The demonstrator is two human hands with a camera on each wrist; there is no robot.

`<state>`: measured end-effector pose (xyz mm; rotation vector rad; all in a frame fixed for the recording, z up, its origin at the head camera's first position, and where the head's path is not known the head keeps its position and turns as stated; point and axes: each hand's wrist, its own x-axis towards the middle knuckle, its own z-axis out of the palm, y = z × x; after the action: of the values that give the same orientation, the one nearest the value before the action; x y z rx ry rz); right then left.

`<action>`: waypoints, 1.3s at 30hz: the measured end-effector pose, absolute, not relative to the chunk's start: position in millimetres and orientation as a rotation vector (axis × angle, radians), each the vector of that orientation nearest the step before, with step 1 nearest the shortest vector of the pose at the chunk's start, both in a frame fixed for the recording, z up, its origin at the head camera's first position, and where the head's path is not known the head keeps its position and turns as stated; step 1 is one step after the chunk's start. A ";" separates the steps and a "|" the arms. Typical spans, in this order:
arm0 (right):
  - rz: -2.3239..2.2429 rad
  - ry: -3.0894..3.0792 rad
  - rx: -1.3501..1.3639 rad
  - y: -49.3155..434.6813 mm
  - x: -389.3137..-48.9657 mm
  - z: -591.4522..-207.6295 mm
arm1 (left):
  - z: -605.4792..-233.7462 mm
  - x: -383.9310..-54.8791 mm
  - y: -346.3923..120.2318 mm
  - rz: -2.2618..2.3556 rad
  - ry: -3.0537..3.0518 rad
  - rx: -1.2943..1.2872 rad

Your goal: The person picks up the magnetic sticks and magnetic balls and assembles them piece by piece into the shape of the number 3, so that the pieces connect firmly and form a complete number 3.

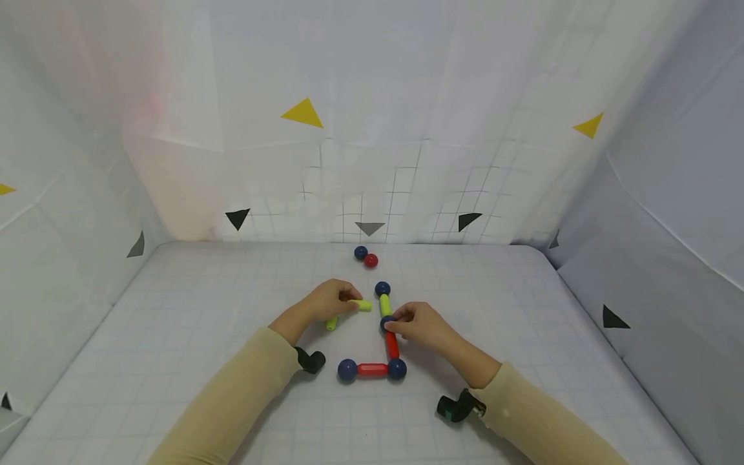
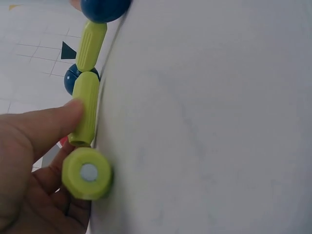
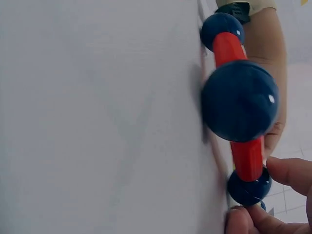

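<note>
Left hand (image 1: 331, 300): thumb and fingers clamped on a lime rod (image 1: 364, 305), left of the chain, its tip apart from it.
Loose rod (image 1: 331, 323): a second lime one, just on the near side of the left hand; whether it touches the held one, I cannot tell.
Right hand (image 1: 424, 325): thumb and fingers pinch the middle ball (image 1: 384, 323), blue.
Chain: from that ball a lime link (image 1: 385, 305) runs far to the far ball (image 1: 382, 288); a red link (image 1: 392, 347) runs near to the corner ball (image 1: 397, 369), and another red link (image 1: 372, 370) goes left to the end ball (image 1: 347, 370).
Spare balls: one blue (image 1: 360, 252), one red (image 1: 371, 261), side by side at the far edge.
Risks: a sideways tug on the middle ball could swing or part the links; if the pale rod-end disc is a magnet, the loose rod might snap onto the held one; balls could roll if knocked.
Writing: no readable brand or label; the green patch on the right wrist camera (image 1: 456, 407) is illegible.
</note>
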<state>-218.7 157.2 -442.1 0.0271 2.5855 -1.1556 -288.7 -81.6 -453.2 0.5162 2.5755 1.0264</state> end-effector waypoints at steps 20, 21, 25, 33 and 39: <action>-1.348 2.611 -0.032 160.2 -274.4 -441.0 | -447.7 -294.9 -79.0 1.174 2.653 0.389; -1.356 2.602 -0.026 159.1 -277.5 -441.9 | -448.3 -295.3 -78.6 1.178 2.656 0.381; -1.389 2.558 -0.033 154.8 -287.7 -446.6 | -449.5 -296.8 -77.5 1.177 2.666 0.375; -1.452 2.521 -0.026 150.4 -293.0 -451.6 | -449.8 -299.1 -75.2 1.157 2.668 0.403; -1.487 2.503 -0.008 148.6 -290.8 -450.5 | -451.1 -301.5 -72.6 1.155 2.665 0.412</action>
<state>-290.8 148.6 -450.5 -0.0075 2.5031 -1.4871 -301.5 -72.6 -451.1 0.4118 2.6654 1.1548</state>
